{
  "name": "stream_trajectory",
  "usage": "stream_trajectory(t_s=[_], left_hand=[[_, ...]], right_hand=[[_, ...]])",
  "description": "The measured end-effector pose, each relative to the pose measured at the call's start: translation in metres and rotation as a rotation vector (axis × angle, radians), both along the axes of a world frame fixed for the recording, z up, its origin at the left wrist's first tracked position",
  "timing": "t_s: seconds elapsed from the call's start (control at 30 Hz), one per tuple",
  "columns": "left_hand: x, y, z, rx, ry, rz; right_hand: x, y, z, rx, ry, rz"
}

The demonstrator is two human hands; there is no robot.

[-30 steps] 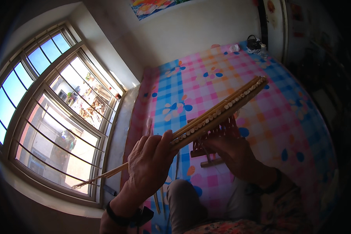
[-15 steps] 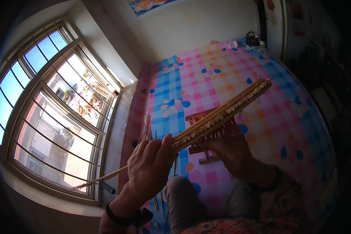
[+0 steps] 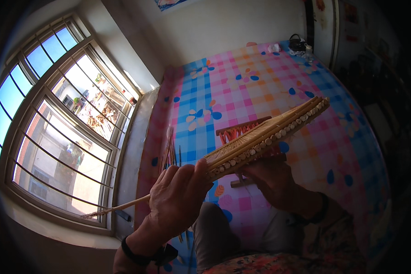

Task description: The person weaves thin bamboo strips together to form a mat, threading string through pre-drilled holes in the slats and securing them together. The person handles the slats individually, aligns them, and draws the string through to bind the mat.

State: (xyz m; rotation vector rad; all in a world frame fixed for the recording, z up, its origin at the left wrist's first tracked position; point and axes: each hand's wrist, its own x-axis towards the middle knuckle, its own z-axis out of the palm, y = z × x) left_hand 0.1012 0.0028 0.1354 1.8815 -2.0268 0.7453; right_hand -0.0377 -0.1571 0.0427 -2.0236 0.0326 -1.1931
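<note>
A flat panel of pale, straw-coloured stalks (image 3: 255,139) is tilted in front of me, its row of round cut ends along the near edge. My left hand (image 3: 178,196) is closed around the panel's left end, thumb on top. From behind that hand a thin stalk with a bushy tip (image 3: 123,205) sticks out toward the window. My right hand (image 3: 274,180) grips the panel from below near its middle; most of its fingers are hidden. Beyond and partly under the panel lies a wooden frame strung with red cord (image 3: 242,129).
A plaid, flowered sheet (image 3: 233,91) covers the broad surface before me. Loose thin stalks (image 3: 170,153) lie at its left, beside the sill and barred window (image 3: 73,123). A dark bag (image 3: 297,44) and a bottle (image 3: 308,51) stand at the far right corner.
The panel has tipped, so more of its flat upper face shows. Its far end has shifted slightly right and down. Both hands keep nearly the same places.
</note>
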Motion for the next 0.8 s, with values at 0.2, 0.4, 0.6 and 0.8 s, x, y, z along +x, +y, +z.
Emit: stream_trajectory(t_s=[0.2,0.4,0.6,0.8], left_hand=[[0.002,0.002,-0.004,0.002,-0.01,-0.013],[0.004,0.004,-0.007,-0.007,-0.004,-0.027],[0.006,0.003,-0.011,-0.035,0.015,-0.012],[-0.001,0.003,-0.012,0.016,0.021,0.045]], right_hand=[[-0.003,0.004,0.009,-0.018,0.037,-0.004],[-0.001,-0.002,0.018,-0.148,0.106,-0.004],[0.0,-0.006,0.014,-0.237,0.178,-0.077],[-0.02,0.003,0.016,-0.243,0.156,-0.069]])
